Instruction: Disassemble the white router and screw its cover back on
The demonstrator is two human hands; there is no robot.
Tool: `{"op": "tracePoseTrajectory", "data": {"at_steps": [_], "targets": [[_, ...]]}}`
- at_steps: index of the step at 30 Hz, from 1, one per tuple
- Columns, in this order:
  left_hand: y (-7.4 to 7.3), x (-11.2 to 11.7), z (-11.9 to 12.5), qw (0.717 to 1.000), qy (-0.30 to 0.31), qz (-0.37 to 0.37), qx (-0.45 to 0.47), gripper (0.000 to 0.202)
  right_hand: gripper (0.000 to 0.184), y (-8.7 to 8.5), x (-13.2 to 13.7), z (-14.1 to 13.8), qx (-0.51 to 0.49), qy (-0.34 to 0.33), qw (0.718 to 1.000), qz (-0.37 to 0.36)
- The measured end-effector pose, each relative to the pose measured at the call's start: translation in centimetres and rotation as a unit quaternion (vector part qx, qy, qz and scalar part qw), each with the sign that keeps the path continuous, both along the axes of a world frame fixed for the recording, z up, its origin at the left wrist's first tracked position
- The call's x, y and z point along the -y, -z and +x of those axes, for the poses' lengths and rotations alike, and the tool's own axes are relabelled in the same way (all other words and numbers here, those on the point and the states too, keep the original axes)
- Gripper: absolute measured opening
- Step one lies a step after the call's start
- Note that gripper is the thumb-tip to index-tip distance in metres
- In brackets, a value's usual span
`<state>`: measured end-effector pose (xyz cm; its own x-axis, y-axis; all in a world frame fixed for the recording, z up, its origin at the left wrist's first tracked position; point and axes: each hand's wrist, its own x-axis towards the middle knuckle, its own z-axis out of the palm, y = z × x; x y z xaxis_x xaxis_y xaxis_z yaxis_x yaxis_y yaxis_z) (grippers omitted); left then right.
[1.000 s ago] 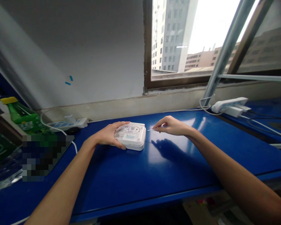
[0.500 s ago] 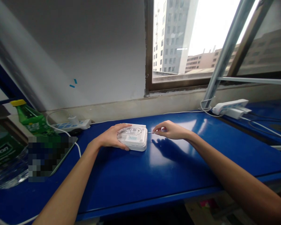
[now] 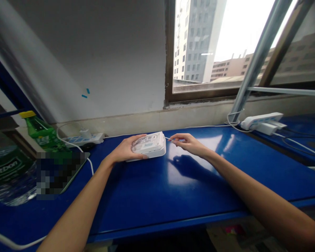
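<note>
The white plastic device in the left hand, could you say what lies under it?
Glossy blue tabletop shows around it; the white plastic device hides the spot directly beneath.

A window (image 3: pixel 199 45) overlooks tall buildings above a blue desk (image 3: pixel 168 196).

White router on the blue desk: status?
Left hand gripping white plastic router, tilted on blue desk. Right hand pinching thin metal pin, tip by router's edge, contact unclear. White power strip behind, apart from hands.
</note>
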<state>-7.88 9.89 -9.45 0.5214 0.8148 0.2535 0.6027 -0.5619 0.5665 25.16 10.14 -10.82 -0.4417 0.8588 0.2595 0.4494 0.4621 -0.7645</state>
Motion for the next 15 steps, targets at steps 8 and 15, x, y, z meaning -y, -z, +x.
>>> {"op": "tracePoseTrajectory", "data": {"at_steps": [8,15], "targets": [[1.4,0.7,3.6,0.985,-0.127,0.069,-0.097,0.09,0.039,-1.0,-0.1,1.3,0.061,0.023,0.998,0.02],[-1.9,2.8,3.5,0.957,-0.237,0.103,-0.134,0.074,0.039,-1.4,0.3,1.1,0.061,-0.019,0.997,0.031]]}}
